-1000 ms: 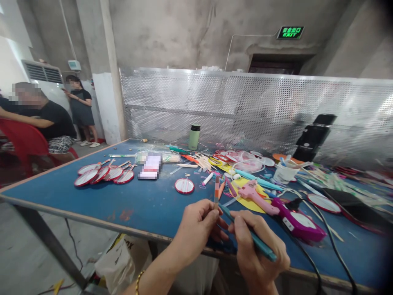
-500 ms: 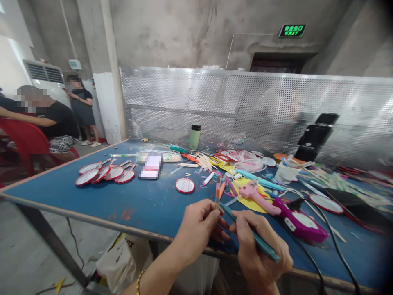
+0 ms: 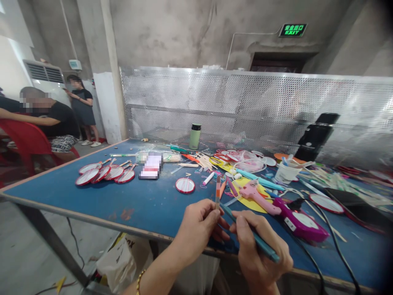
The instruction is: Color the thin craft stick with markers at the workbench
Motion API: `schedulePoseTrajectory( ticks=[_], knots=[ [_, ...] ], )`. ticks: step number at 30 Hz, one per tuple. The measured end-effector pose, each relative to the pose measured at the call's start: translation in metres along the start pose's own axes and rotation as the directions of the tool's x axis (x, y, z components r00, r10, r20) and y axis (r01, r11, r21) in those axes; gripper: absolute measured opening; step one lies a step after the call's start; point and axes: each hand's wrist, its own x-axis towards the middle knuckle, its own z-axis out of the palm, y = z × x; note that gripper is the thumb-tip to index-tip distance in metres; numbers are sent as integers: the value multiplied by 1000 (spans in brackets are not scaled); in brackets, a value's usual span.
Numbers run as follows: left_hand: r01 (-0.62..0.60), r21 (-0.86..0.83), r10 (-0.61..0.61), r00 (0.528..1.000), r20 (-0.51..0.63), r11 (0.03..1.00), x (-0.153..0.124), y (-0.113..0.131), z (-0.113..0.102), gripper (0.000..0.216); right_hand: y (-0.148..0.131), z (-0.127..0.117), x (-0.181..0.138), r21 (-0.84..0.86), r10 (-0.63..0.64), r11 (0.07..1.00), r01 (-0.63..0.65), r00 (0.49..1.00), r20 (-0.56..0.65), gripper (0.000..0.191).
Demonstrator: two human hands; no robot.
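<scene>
My left hand (image 3: 199, 229) pinches a flat wooden craft stick (image 3: 218, 190) upright over the table's front edge; orange and greyish-brown bands colour it. My right hand (image 3: 260, 250) is closed round a teal marker pen (image 3: 260, 241). The pen's tip end meets or nearly meets the stick just above my left fingertips; contact is too small to tell. Beyond my hands lies a round white disc with a red rim (image 3: 185, 185), small pale pieces on it. Off to the left, several similar red-rimmed discs (image 3: 87, 177) with stick handles lie in an overlapping group.
A pink glue gun (image 3: 258, 196) lies on yellow material beside a purple power strip (image 3: 301, 221) with black cables. Behind are a phone (image 3: 151, 166), a green bottle (image 3: 195, 137), a white cup of tools (image 3: 286, 172) and loose sticks. Two people are at the left, one sitting.
My hands, the stick and the pen stay almost in place. At the left, the sitting person's head has shifted slightly.
</scene>
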Motion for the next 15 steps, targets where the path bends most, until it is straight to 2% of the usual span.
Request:
schedulePoseTrajectory(
  ticks=[4, 15],
  knots=[
    [-9, 1, 9, 1000, -3, 1000, 0, 1, 1, 26, 0, 0, 2, 5, -73, 997, 73, 996, 42, 16],
    [-10, -3, 10, 1000, -1, 1000, 0, 0, 0, 24, 6, -2, 2, -19, -112, 993, 113, 993, 35, 13]
  ],
)
